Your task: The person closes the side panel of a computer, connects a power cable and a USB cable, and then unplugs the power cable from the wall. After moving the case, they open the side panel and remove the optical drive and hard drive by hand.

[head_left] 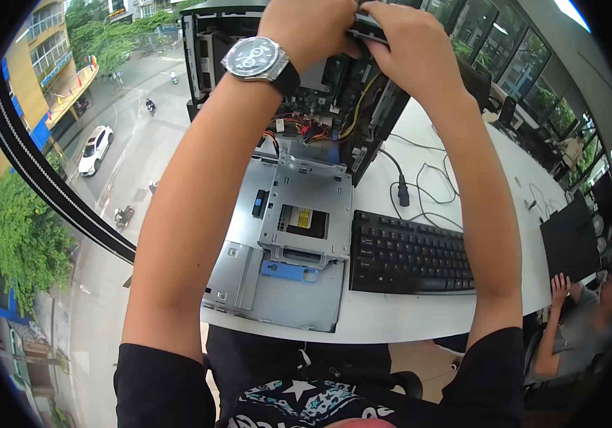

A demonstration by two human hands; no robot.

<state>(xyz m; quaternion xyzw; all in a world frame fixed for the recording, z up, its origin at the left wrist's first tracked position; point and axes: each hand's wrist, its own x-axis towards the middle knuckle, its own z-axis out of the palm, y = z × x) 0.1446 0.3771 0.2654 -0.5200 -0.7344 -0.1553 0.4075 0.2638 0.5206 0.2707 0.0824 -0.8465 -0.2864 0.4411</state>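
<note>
An open black computer case (pixel 384 132) stands at the back of the white desk, with a circuit board and red, black and yellow wires inside. Both hands are at its upper part. My left hand (pixel 313 28), a watch (pixel 254 58) on its wrist, is bent with its fingers closed around a dark part near the top. My right hand (pixel 413 46) pinches the same dark metal-edged part (pixel 368 30) from the right. What the part is cannot be made out. Below the case lies a grey metal side panel (pixel 299 307) with a metal drive cage (pixel 309 185) on it.
A black keyboard (pixel 413 253) lies right of the panel. Behind it are a loose power cable (pixel 403 192) and thin black cords. A dark laptop or screen (pixel 570 239) is at the desk's right edge, near a seated person (pixel 577 335). A window is on the left.
</note>
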